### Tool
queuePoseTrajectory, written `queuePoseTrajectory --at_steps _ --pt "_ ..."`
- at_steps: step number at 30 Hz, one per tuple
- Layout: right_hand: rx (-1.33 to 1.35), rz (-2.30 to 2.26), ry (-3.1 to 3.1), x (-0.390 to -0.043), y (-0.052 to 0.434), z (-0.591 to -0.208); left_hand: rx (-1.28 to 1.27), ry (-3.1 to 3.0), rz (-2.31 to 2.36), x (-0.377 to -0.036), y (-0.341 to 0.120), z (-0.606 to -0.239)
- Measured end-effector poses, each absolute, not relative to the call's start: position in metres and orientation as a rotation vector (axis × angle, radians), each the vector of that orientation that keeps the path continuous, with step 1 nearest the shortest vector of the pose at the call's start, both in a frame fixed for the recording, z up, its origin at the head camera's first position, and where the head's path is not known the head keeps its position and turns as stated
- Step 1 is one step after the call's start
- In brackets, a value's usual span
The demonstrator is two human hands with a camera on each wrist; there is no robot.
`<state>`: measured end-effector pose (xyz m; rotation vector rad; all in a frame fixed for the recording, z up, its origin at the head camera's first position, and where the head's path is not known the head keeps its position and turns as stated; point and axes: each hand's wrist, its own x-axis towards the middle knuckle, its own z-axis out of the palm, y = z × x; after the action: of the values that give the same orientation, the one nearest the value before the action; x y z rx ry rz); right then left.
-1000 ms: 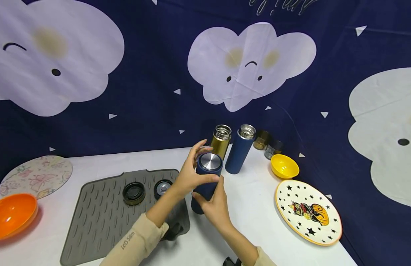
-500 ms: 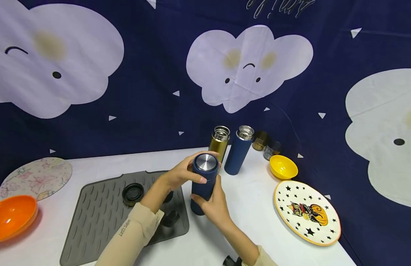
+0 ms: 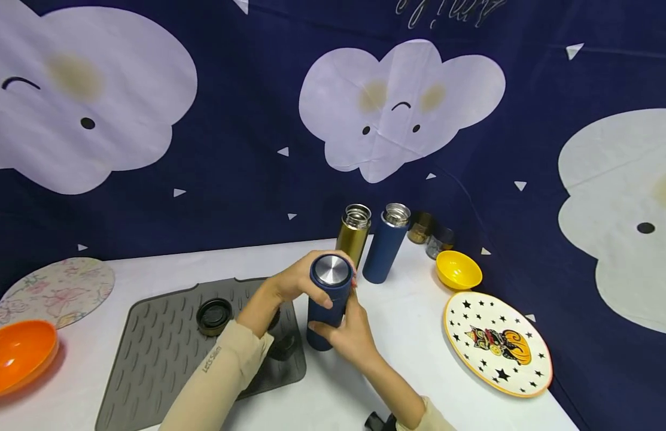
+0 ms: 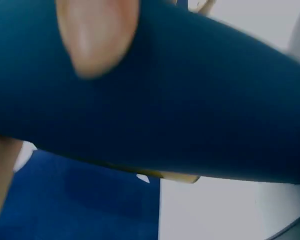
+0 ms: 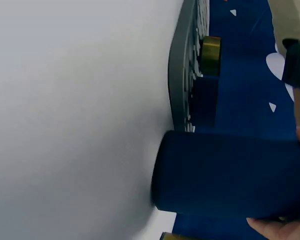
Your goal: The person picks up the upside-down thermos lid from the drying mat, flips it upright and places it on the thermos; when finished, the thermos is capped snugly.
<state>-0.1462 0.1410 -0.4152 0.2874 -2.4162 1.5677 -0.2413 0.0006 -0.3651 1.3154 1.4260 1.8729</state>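
From the head camera, a dark blue bottle (image 3: 327, 305) stood upright on the white table (image 3: 419, 359), just beside the grey mat (image 3: 166, 353). The left hand (image 3: 292, 284) curled round its top, where the blue lid with the shiny steel cap (image 3: 331, 270) sat, as if to turn it. The right hand (image 3: 350, 335) wrapped the lower body, likely to keep the bottle from spinning. Two open bottles, a gold one (image 3: 353, 237) and another blue one (image 3: 385, 244), stood behind with no lids on. A gold-rimmed lid (image 3: 214, 315) lay on the mat. A yellow bowl (image 3: 459, 269), a star plate (image 3: 496, 343) and an orange bowl (image 3: 20, 354) sat well apart.

From the left wrist camera, the bottle (image 4: 190, 120) filled the picture, blurry, with one fingertip (image 4: 97, 35) pressed on it.

From the right wrist camera, the bottle's base (image 5: 225, 172) rested on the table (image 5: 80, 120), the mat's edge (image 5: 182, 75) close by. A bit of palm (image 5: 277, 227) held it from one side.
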Motion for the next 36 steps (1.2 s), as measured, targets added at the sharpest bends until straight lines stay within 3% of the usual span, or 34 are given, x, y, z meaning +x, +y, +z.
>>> queuePoseTrajectory --at_steps 6,10,18,27,36 --pt "0.312 1.491 -2.453 -0.143 0.140 -0.413 1.472 1.079 1.674 -0.262 0.002 -0.365" --pt "0.329 1.528 -2.447 -0.143 0.136 -0.415 1.435 1.113 1.709 -0.259 -0.003 -0.368" --pt "0.271 1.680 -2.349 -0.163 0.134 -0.412 0.985 1.662 1.977 -0.223 -0.053 -0.379" --pt "0.112 1.527 -2.265 -0.240 0.107 -0.397 0.637 2.133 2.128 -0.166 -0.155 -0.411" --pt "-0.041 1.428 -2.321 -0.272 0.084 -0.411 0.256 2.449 2.021 -0.151 -0.192 -0.436"
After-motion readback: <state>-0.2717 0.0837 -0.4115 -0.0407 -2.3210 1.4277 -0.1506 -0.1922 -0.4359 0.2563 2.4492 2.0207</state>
